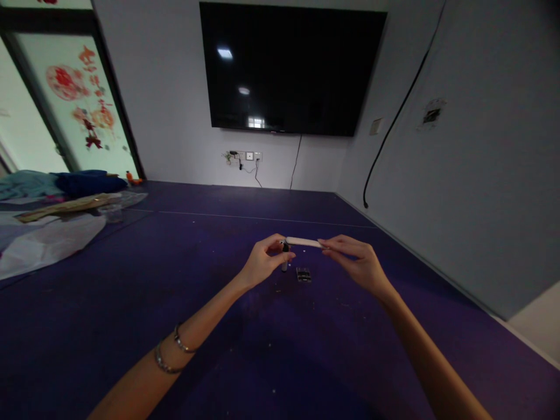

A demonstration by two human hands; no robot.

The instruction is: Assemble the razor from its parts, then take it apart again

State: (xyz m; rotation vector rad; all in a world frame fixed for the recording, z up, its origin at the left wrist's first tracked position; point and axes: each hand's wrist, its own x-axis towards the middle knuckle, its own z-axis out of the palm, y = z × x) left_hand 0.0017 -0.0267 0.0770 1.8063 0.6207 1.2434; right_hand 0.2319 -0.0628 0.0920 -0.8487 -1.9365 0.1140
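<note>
Both my hands are raised over a dark purple floor (131, 303). My right hand (356, 262) pinches one end of a thin white stick-like piece (304, 241) held level. At the stick's other end, my left hand (262, 261) is closed round a small dark-and-white object (284, 256) that I cannot name. A small dark block (303, 274) with pale marks lies on the floor just below and between the hands. Two bracelets sit on my left wrist.
A large black screen (291, 67) hangs on the far wall above a socket with cables (245, 157). Crumpled white sheeting (44, 242), a board and blue cloth lie at the left. A grey wall (472, 175) runs along the right.
</note>
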